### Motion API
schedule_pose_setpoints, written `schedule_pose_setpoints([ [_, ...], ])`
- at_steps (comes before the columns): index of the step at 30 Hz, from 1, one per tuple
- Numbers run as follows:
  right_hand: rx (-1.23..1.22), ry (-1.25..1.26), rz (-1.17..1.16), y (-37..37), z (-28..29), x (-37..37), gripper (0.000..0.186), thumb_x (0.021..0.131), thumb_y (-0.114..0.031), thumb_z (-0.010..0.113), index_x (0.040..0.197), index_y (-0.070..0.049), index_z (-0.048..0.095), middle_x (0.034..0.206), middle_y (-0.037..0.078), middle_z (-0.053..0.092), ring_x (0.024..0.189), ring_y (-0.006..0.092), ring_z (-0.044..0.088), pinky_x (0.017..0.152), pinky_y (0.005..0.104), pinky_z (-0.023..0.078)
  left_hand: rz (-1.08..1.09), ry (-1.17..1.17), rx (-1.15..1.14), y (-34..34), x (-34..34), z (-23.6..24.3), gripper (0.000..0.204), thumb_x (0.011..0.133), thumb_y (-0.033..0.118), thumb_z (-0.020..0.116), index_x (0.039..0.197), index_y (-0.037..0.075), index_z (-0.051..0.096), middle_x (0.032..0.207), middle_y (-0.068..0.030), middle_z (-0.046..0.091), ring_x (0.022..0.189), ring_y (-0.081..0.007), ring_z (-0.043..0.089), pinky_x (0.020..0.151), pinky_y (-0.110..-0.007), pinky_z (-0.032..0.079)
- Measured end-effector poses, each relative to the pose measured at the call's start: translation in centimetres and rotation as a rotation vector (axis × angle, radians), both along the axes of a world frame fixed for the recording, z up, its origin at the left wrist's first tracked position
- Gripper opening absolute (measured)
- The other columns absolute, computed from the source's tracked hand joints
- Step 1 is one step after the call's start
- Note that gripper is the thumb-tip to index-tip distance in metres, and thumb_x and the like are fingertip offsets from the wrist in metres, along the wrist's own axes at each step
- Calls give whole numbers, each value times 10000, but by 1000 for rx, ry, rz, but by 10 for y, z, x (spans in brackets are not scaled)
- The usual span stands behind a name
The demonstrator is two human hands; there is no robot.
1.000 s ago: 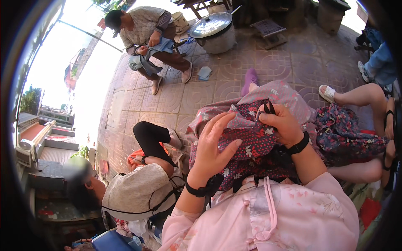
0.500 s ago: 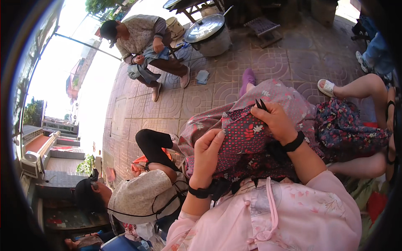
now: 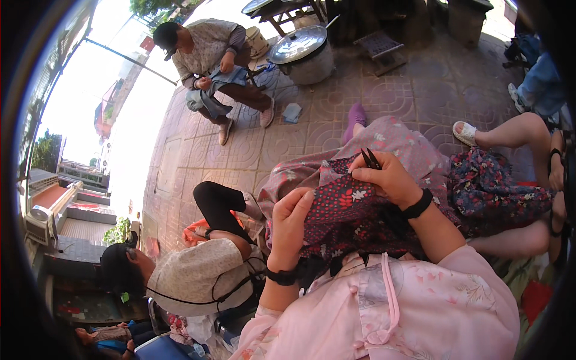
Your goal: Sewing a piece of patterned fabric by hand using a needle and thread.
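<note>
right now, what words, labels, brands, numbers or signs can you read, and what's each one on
None: no text can be read in this view.
The dotted floral cloth: pattern only, no lettering visible.
The black pointed tool in the right hand: too small to tell.
The white boxy unit at far left: too small and blurred to read.

My left forearm (image 3: 278, 296) and right forearm (image 3: 442, 237) reach forward, angled inward. Left hand (image 3: 288, 227): curled, left thumb (image 3: 305, 205) pressed to the forefinger (image 3: 290, 201), pinching. Right hand (image 3: 391, 181): gripping, right thumb (image 3: 366, 174) extended leftward. Hands near each other, apart.
</note>
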State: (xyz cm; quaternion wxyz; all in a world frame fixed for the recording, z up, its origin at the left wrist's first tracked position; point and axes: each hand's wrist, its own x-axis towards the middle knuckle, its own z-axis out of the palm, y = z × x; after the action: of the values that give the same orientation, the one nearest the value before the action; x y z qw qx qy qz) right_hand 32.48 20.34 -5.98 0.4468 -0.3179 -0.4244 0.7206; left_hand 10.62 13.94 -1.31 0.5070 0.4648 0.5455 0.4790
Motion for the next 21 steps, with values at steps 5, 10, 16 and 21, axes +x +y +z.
schedule_pose_setpoints([
  [5,40,-102,-5,-7,4,-3,139,911,-200,681,836,-84,671,624,-90,514,492,0,410,443,189,280,-26,-3,-24,-13,-12,-1,184,968,130,597,1013,-33,670,846,59,594,798,-21,502,709,-191,408],
  [10,183,-191,91,-19,28,-17,218,933,-235,668,774,-86,647,622,-94,495,529,2,419,468,200,301,-306,535,386,-19,-2,13,379,879,157,695,1202,-15,597,966,-55,676,907,-157,635,845,-269,478],
  [16,255,-250,241,-44,45,-21,243,947,-274,660,862,-47,681,657,-58,550,581,29,487,520,235,385,-194,234,139,-34,13,12,285,828,65,737,1073,-9,612,893,-36,664,838,-128,634,786,-271,499],
  [21,311,-274,8,-59,33,1,161,885,-181,715,932,-28,697,841,-1,667,794,75,616,728,228,494,-93,166,113,-50,14,5,99,916,74,665,957,-14,642,798,25,617,741,-23,537,661,-194,442],
])
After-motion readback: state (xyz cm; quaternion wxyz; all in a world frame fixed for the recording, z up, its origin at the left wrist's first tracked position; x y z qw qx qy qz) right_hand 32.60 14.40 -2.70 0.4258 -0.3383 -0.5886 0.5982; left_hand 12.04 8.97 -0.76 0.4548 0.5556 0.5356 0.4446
